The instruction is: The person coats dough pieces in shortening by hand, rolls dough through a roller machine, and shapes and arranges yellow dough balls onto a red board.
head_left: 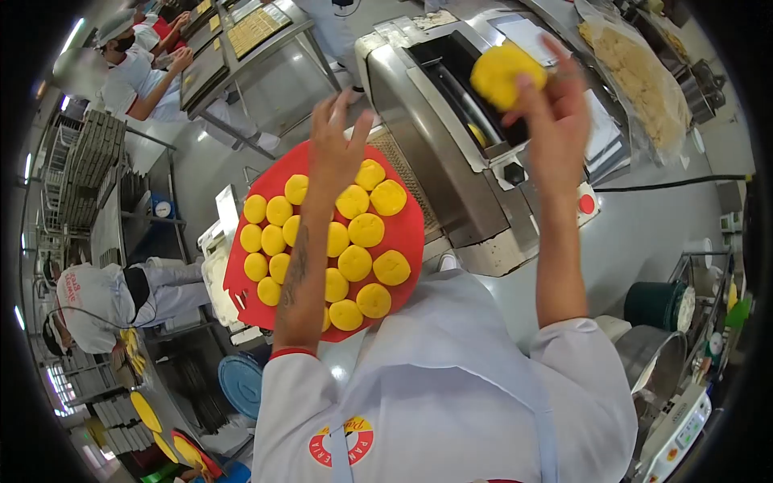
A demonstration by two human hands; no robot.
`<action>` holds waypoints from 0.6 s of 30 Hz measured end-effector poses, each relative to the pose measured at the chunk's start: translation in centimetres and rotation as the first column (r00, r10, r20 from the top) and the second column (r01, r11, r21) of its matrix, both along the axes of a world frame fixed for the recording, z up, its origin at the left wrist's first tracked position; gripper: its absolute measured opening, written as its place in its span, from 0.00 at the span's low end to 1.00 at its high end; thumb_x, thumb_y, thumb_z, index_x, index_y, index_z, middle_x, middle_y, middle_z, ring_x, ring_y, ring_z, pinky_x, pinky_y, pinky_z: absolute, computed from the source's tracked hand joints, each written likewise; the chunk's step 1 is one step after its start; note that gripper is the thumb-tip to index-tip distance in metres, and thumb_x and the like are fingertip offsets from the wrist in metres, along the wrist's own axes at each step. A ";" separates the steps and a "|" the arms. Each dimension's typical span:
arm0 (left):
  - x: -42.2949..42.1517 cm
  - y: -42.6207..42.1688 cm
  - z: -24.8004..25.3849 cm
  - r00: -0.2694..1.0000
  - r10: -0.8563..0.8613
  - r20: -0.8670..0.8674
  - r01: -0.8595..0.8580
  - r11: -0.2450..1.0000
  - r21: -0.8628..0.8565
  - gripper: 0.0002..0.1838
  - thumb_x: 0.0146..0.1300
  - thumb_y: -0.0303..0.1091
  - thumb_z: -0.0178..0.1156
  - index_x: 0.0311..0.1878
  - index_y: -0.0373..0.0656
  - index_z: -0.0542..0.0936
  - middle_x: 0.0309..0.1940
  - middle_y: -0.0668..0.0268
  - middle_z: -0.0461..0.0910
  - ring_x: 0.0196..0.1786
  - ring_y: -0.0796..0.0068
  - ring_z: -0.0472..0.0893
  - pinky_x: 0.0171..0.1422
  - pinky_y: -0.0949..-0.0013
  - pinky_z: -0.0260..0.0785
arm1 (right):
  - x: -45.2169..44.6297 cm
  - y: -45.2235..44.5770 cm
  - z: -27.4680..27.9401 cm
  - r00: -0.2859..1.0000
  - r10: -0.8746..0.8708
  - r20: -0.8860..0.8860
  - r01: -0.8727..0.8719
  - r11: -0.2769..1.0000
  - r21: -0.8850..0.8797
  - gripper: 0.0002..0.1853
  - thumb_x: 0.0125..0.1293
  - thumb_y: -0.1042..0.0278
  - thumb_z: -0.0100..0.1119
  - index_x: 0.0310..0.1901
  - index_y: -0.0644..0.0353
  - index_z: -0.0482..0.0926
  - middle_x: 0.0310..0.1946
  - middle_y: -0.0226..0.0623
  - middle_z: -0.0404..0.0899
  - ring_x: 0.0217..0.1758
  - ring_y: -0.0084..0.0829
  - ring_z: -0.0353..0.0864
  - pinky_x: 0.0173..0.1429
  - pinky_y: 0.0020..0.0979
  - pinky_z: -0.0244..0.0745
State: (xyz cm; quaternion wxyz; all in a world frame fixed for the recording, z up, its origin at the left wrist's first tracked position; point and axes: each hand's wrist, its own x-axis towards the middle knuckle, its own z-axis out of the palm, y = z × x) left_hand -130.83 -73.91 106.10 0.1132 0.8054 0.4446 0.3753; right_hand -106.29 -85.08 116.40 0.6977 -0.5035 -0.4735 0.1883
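Between the thumb and fingers of my right hand (555,121) is a flattened piece of yellow dough (501,76), held up over the opening of the dough roller machine (435,137). Another bit of yellow dough (478,135) shows down by the roller. My left hand (338,145) holds nothing, its fingers apart, above the far edge of a red board (411,241). Several yellow dough rounds (366,230) lie on that board, some hidden under my left forearm.
A clear bag of tan crumbly material (636,72) lies right of the machine. A red button (586,204) sits at the machine's near corner. Co-workers stand at a metal table (266,56) at the upper left; another person (105,302) bends at the left. A black cable (676,183) runs rightward.
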 end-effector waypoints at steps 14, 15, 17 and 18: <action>0.5 -2.4 0.0 0.839 -0.058 0.541 0.238 0.933 -0.270 0.12 0.67 0.28 0.65 0.50 0.39 0.73 0.42 0.69 0.75 0.45 0.78 0.76 0.52 0.73 0.71 | 0.9 3.4 -5.9 0.973 0.134 0.188 -0.067 0.943 -0.326 0.22 0.70 0.58 0.63 0.63 0.56 0.79 0.40 0.35 0.84 0.40 0.22 0.83 0.43 0.29 0.78; 2.5 -3.9 3.3 0.902 -0.093 0.421 0.200 0.955 -0.217 0.13 0.69 0.30 0.64 0.53 0.39 0.74 0.44 0.68 0.75 0.47 0.78 0.76 0.53 0.72 0.71 | -1.8 1.8 -5.8 0.948 0.293 0.125 -0.241 0.916 -0.320 0.21 0.69 0.61 0.64 0.62 0.56 0.79 0.41 0.32 0.84 0.40 0.20 0.82 0.42 0.26 0.78; 4.1 -4.3 5.1 0.840 -0.208 0.502 0.334 0.926 -0.175 0.15 0.71 0.36 0.61 0.56 0.39 0.75 0.50 0.64 0.75 0.51 0.75 0.76 0.56 0.70 0.71 | -2.9 1.0 -3.7 0.895 0.313 0.317 -0.240 0.938 -0.251 0.21 0.66 0.67 0.68 0.61 0.55 0.81 0.43 0.29 0.84 0.40 0.17 0.80 0.43 0.23 0.78; 4.5 -4.4 5.8 0.799 -0.264 0.541 0.398 0.906 -0.144 0.16 0.73 0.39 0.60 0.57 0.39 0.75 0.53 0.62 0.75 0.53 0.74 0.77 0.57 0.69 0.71 | -2.0 1.2 -2.9 0.944 0.198 0.264 -0.162 0.975 -0.153 0.21 0.66 0.67 0.68 0.61 0.54 0.81 0.43 0.30 0.84 0.40 0.17 0.80 0.43 0.23 0.78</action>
